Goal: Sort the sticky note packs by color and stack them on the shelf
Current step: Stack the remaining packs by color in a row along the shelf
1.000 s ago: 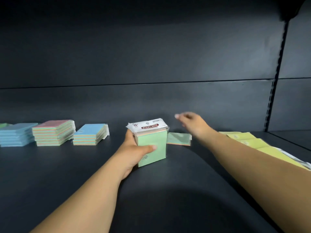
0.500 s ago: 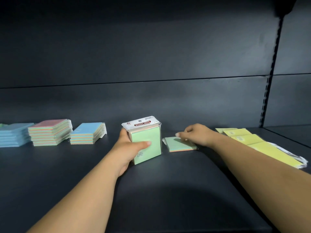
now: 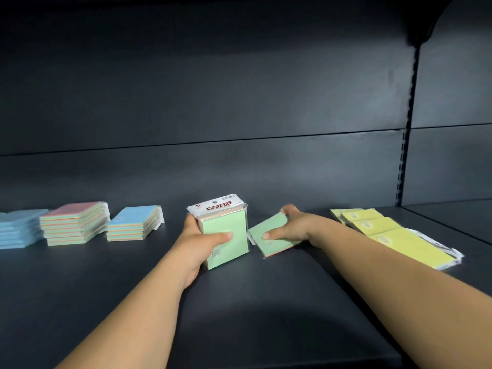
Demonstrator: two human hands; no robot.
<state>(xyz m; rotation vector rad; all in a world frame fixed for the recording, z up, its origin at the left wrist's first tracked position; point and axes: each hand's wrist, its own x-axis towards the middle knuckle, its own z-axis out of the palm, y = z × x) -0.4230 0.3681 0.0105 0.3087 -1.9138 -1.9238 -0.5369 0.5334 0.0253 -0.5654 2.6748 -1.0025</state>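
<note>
Between right hand fingers, green pack lies gripped.

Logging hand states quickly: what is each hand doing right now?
Left hand: grips the upright bundle of green sticky note packs.
Right hand: grips the single flat green sticky note pack.

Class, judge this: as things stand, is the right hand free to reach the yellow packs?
Probably not: the right hand grips the flat green pack. The yellow packs lie unobstructed beside that forearm.
</note>
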